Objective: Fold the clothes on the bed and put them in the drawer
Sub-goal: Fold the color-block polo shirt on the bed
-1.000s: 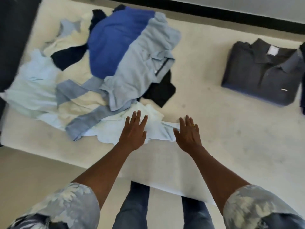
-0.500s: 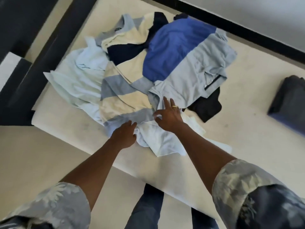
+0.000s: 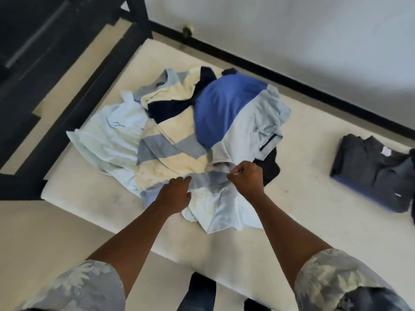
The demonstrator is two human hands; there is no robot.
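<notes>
Pale-blue shirt is gripped in the curled fingers of left hand and right hand.

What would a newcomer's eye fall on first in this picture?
First the loose pile of clothes in the middle of the bed, with a bright blue shirt on top. Then the left hand and the right hand, which both grip cloth at the pile's near edge. A folded dark shirt lies apart at the right.
</notes>
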